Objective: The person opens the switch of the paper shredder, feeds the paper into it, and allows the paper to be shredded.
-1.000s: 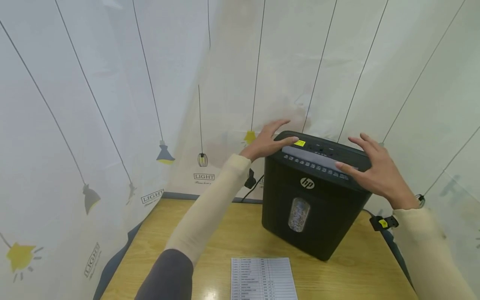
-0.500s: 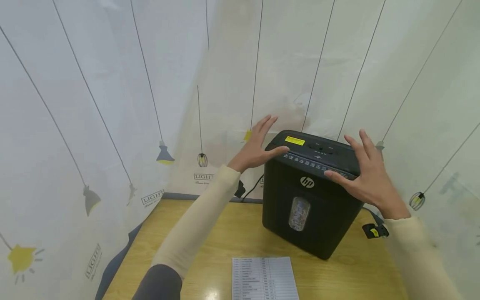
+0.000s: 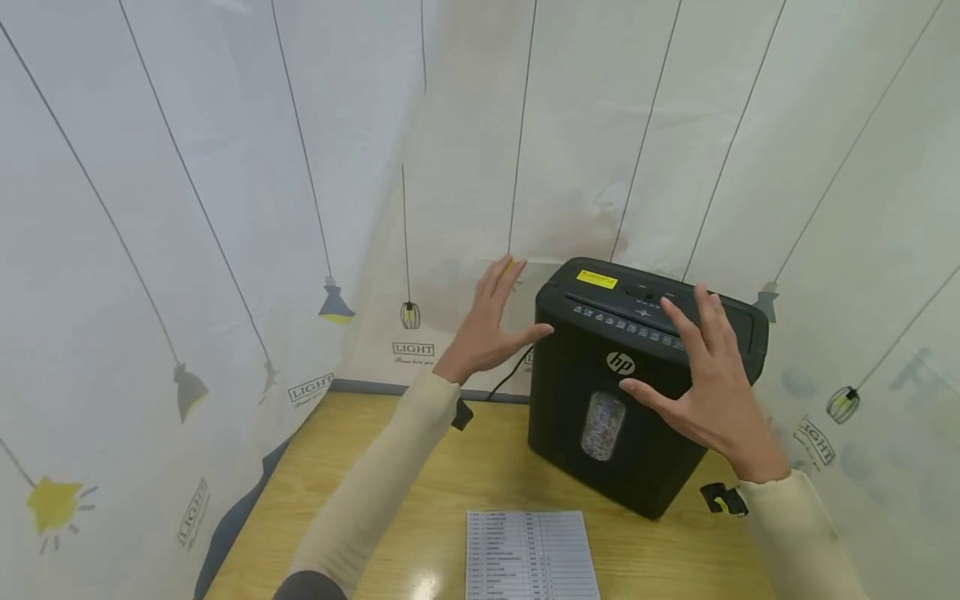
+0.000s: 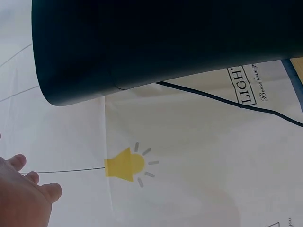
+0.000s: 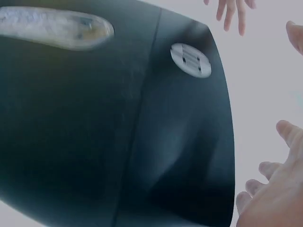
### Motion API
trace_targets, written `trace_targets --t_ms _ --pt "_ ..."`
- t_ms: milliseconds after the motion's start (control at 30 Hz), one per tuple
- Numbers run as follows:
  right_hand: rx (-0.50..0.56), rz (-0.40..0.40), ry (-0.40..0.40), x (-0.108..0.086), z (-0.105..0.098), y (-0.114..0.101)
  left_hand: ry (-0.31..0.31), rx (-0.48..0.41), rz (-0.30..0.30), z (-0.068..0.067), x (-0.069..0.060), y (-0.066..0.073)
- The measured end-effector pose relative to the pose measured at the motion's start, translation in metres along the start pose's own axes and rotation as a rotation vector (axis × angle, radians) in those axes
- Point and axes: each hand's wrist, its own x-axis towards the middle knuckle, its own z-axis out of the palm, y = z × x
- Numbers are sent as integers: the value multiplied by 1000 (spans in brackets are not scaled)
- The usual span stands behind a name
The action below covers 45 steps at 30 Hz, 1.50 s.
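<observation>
A black HP paper shredder (image 3: 652, 467) stands on the wooden table, shredded bits showing through its oval window (image 3: 602, 426). My left hand (image 3: 487, 329) is raised at its left side, fingers spread and holding nothing. In front of the shredder's right part is my right hand (image 3: 712, 392), also spread and holding nothing; it hides part of the top edge. The left wrist view shows the shredder's dark side (image 4: 142, 42) apart from my left fingertips. In the right wrist view the right hand (image 5: 274, 198) lies clear of the front panel (image 5: 184, 142).
A printed sheet of paper (image 3: 528, 554) lies on the table (image 3: 420, 517) before the shredder. The black power cord (image 4: 213, 97) runs out behind it. White sheeting (image 3: 360, 125) printed with lamps surrounds the table's back and sides.
Both hands have drawn back from the shredder's top toward me, uncovering its yellow label and more of its right end. The shredder and the paper stay in place.
</observation>
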Motion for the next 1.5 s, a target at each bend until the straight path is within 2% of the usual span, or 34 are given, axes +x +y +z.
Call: trace_targets --t_ms 167,400,667,900,1200,1367,1500 --pt "-51 -74 40 -15 22 -12 38 28 9 0 -25 -7" --pt "-76 -141 42 -33 46 -17 39 74 -22 2 -59 -15" --pt "-29 -163 -28 -53 74 -21 28 72 -78 13 -92 -26" --pt "34 -161 -102 -69 105 -15 23 76 -144 27 -127 -41" --pt "106 -156 -168 -98 151 -1 -7 32 -209 56 -181 -57" --pt "120 -101 -237 -118 173 6 -55 -19 -242 70 -206 -62" --pt "152 -38 -290 -135 189 13 -96 -14 -261 82 -224 -66"
